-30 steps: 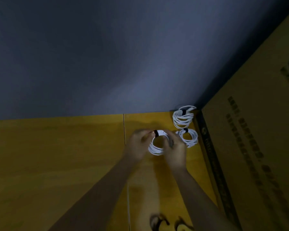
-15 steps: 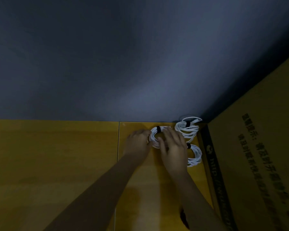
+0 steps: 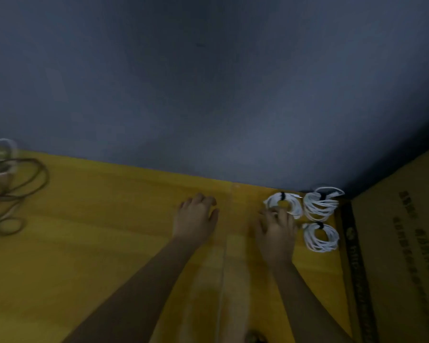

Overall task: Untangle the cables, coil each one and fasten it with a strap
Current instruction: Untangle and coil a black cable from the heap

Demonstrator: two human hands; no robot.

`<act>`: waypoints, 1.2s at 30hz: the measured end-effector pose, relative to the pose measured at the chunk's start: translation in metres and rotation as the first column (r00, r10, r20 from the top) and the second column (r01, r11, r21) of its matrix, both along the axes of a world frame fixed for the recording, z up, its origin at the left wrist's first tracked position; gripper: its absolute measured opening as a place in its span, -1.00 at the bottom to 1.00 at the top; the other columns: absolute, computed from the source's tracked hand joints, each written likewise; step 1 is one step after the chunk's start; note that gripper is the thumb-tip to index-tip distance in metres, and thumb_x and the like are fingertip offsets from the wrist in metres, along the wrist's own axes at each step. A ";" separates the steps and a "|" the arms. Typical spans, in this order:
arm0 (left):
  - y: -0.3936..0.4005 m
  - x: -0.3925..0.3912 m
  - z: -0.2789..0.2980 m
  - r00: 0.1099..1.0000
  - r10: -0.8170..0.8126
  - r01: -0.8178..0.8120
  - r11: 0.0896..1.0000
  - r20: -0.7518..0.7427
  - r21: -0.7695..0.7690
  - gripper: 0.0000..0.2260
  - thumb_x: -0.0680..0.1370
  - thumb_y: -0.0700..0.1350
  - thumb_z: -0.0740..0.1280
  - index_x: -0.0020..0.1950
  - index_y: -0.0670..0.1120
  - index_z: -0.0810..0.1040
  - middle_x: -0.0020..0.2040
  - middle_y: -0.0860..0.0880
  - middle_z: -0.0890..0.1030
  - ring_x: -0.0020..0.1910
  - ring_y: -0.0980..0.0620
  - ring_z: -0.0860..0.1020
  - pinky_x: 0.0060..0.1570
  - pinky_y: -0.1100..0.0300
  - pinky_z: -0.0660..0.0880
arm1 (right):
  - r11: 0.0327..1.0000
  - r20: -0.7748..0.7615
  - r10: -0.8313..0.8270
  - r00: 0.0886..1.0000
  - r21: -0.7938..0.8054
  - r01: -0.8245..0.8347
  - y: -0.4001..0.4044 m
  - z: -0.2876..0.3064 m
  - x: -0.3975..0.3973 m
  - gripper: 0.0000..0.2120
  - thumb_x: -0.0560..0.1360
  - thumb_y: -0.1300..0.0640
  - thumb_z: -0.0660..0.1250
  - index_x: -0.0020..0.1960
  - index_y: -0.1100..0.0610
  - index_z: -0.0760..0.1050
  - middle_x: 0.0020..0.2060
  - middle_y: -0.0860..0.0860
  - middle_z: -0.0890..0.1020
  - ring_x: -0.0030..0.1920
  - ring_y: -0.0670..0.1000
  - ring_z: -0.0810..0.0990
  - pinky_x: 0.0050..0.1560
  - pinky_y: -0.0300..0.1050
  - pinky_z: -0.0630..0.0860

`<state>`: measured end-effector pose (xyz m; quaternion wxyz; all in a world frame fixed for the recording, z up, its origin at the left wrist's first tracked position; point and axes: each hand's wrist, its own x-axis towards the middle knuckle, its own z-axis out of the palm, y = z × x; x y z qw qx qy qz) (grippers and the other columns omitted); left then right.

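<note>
Done: three white coiled cables with black straps (image 3: pixel 284 205), (image 3: pixel 320 204), (image 3: pixel 321 237), grouped just beyond and beside right hand (image 3: pixel 276 231), fingers relaxed, touching nearest coil. Left: loose tangle of dark and white cables (image 3: pixel 9 184), far off from left hand (image 3: pixel 196 219), relaxed, empty, on yellow wooden counter (image 3: pixel 109 243).

A yellow table (image 3: pixel 109 243) carries three white strapped coils: one (image 3: pixel 284 205) at the right hand's (image 3: pixel 276 231) fingertips, two more (image 3: pixel 322 203) (image 3: pixel 321 236) just right of that hand. Far left of the left hand (image 3: pixel 196 219) lies a loose tangle of cables (image 3: pixel 8 186). A cardboard box (image 3: pixel 401 256) stands right of the coils.
</note>
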<state>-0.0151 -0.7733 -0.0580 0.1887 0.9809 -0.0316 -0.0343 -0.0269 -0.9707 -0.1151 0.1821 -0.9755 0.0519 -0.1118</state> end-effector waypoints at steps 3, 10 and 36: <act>0.067 -0.032 0.028 0.990 0.138 -0.137 0.990 -0.004 0.042 -0.71 0.64 0.06 0.14 0.28 -0.01 0.47 0.22 -0.03 0.52 0.18 -0.09 0.50 0.13 0.05 0.40 | 0.983 -0.012 0.154 0.988 0.105 -0.151 0.048 0.019 -0.016 -0.65 0.54 0.01 0.17 0.02 0.21 0.63 0.01 0.18 0.58 0.01 0.27 0.51 0.02 0.14 0.48; 0.243 -0.144 0.060 0.835 0.550 -0.547 0.833 -0.022 0.084 -0.70 0.61 0.07 0.22 0.26 -0.05 0.47 0.18 -0.06 0.52 0.13 -0.10 0.51 0.01 0.02 0.50 | 0.895 -0.140 0.427 0.893 0.210 -0.395 0.210 0.064 -0.036 -0.70 0.60 0.04 0.25 0.25 0.17 0.53 0.19 0.11 0.49 0.24 0.18 0.39 0.26 0.10 0.36; 0.711 -0.095 0.070 0.814 0.580 -0.577 0.813 -0.032 0.076 -0.67 0.62 0.06 0.19 0.33 -0.05 0.42 0.24 -0.08 0.49 0.20 -0.12 0.47 0.02 -0.01 0.52 | 0.642 -0.228 0.744 0.628 -0.017 -0.766 0.742 0.129 0.106 -0.65 0.60 -0.03 0.23 0.32 0.10 0.46 0.19 0.10 0.44 0.23 0.14 0.39 0.15 0.02 0.41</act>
